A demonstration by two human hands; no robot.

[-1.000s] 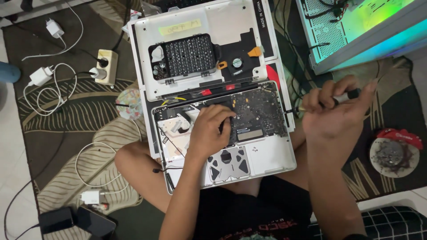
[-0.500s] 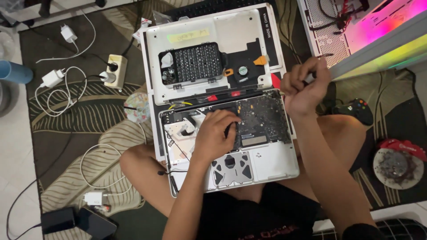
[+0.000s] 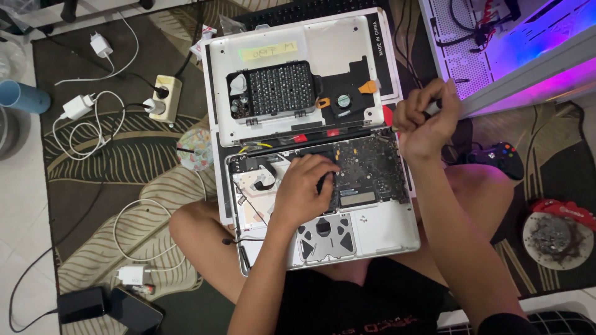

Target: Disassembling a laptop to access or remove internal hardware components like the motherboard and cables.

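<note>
A leaf-patterned rug (image 3: 99, 161) is covering the floor. A power strip (image 3: 162, 98) and white chargers (image 3: 77, 107) are lying left of the opened laptop (image 3: 385, 229), a game controller (image 3: 496, 158) right of it, phones (image 3: 133, 310) lower left.

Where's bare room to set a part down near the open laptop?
Free: the right palm-rest of the open laptop, beside the trackpad underside; the rug strip between the white cable loop and power strip. Crowded: the board under the left hand, the removed cover with its bit case, and around the right hand.
</note>
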